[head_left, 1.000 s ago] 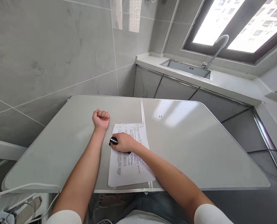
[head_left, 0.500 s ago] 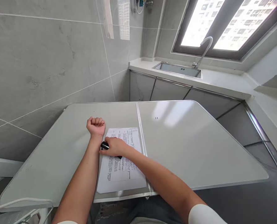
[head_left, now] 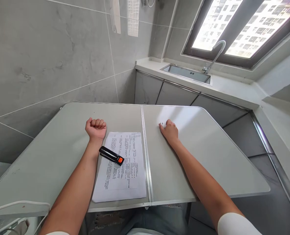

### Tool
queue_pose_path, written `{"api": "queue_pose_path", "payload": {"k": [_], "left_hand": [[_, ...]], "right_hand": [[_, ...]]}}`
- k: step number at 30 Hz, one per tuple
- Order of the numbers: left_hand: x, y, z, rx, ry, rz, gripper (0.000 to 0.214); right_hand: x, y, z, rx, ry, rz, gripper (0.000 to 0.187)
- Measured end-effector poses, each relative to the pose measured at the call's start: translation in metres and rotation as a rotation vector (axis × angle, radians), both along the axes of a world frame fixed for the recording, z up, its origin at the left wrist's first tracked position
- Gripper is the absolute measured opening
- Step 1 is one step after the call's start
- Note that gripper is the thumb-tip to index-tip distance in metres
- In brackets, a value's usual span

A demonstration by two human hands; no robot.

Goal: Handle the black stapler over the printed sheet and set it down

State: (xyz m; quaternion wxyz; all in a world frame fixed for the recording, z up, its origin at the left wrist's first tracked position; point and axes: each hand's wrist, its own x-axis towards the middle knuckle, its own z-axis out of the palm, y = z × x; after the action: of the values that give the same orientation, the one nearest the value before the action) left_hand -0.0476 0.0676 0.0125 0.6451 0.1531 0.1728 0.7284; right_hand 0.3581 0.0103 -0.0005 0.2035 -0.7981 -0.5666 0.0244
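My left hand [head_left: 96, 128] rests palm up on the table, its fingers curled into a loose fist with nothing showing in it. Beside that forearm lies a printed stack of paper [head_left: 121, 186]. A black stapler [head_left: 110, 155] with an orange patch lies slantwise across the sheets, and neither hand touches it. Over the right half of the tabletop is my right hand [head_left: 169, 131], thumb apart from the bent fingers. Two tiny dark bits [head_left: 161, 123], too small to name surely, lie on the table between its thumb and index finger.
The pale folding table [head_left: 208, 176] has a metal seam [head_left: 146, 156] down its middle. A white cable [head_left: 20, 203] runs along the lower left. Beyond the table stand a counter [head_left: 233, 89] with a sink [head_left: 186, 72] and tap [head_left: 218, 54], and a tiled wall [head_left: 61, 58].
My right hand has let go of the stapler, leaving it on the paper, and has moved right and away to the small dark bits. My left hand keeps its fist; the view has shifted slightly.
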Motion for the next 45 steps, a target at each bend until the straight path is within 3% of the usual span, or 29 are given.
{"api": "queue_pose_path", "payload": {"k": [4, 9, 20, 23, 27, 31, 34, 39, 45], "left_hand": [[0.002, -0.002, 0.003, -0.010, 0.015, -0.002, 0.057], [0.004, -0.004, 0.005, -0.034, 0.043, 0.018, 0.057], [0.002, -0.003, 0.000, 0.009, -0.007, -0.015, 0.054], [0.003, -0.003, -0.001, 0.015, -0.013, -0.017, 0.055], [0.004, -0.003, -0.001, 0.013, 0.011, -0.006, 0.056], [0.004, -0.005, 0.000, 0.000, 0.067, 0.020, 0.058], [0.004, -0.007, -0.001, -0.033, 0.130, 0.052, 0.061], [0.004, -0.007, -0.003, -0.056, 0.174, 0.037, 0.064], [0.005, -0.008, 0.000, 0.019, 0.076, -0.035, 0.063]], "right_hand": [[0.005, 0.014, -0.005, -0.164, -0.120, -0.035, 0.051], [0.000, 0.023, -0.006, -0.196, -0.166, 0.031, 0.042], [-0.007, 0.016, -0.001, -0.183, -0.226, 0.116, 0.043], [-0.027, 0.014, 0.002, -0.173, -0.210, 0.209, 0.042], [-0.081, 0.018, 0.010, -0.138, -0.153, 0.422, 0.039], [-0.146, 0.040, 0.015, -0.107, -0.114, 0.647, 0.038], [-0.180, 0.061, 0.013, -0.142, -0.182, 0.788, 0.039], [-0.194, 0.078, 0.005, -0.175, -0.298, 0.928, 0.041], [-0.192, 0.077, 0.010, -0.206, -0.287, 0.932, 0.042]]}}
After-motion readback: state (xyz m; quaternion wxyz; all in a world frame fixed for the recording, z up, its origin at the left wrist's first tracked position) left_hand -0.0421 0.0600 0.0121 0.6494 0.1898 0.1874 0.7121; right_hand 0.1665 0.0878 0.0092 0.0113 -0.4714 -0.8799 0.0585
